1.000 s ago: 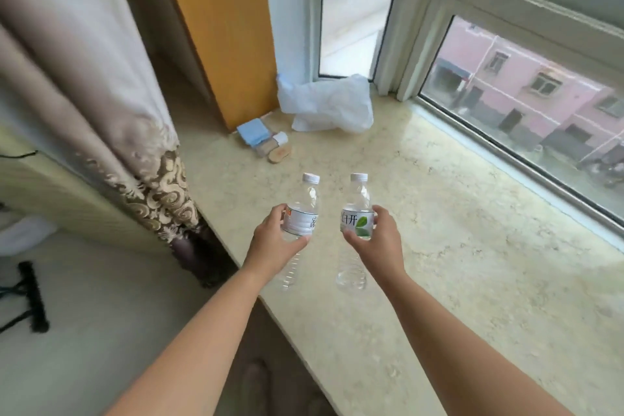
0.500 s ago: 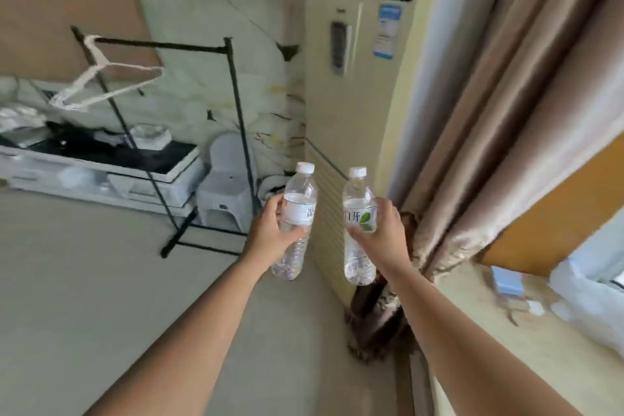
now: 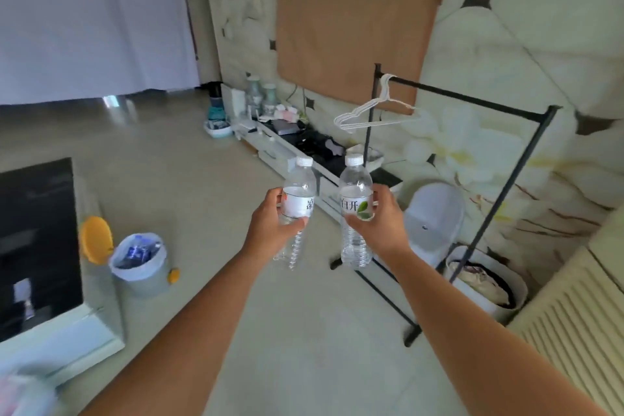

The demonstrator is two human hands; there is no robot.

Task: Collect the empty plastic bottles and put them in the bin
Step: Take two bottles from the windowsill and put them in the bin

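From the head camera, two arms reach out in front. The left hand (image 3: 270, 226) has its fingers (image 3: 300, 221) wrapped around the left bottle (image 3: 297, 209), holding it by its white label. The right hand (image 3: 381, 226) has its fingers wrapped around the right bottle (image 3: 355, 209), which has a green leaf on its label. Both bottles are clear, look empty, stand nearly upright in the air, and have white caps on. They are just beside each other but not touching.

The bin (image 3: 141, 267) sits on the floor (image 3: 304, 331) down to the left, well apart from the bottles. It has a white bag inside, and there is some blue and dark rubbish in it. An orange lid (image 3: 96, 240) stands up just beside it.

On the right, a black clothes rack (image 3: 506, 199) stands on the floor with a white hanger (image 3: 374, 115) on its bar. A white basket (image 3: 486, 284) near the rack's foot holds some cloth. A low white shelf (image 3: 280, 145) runs along the far wall with small things on it. A brown board (image 3: 354, 27) hangs on the wall above.
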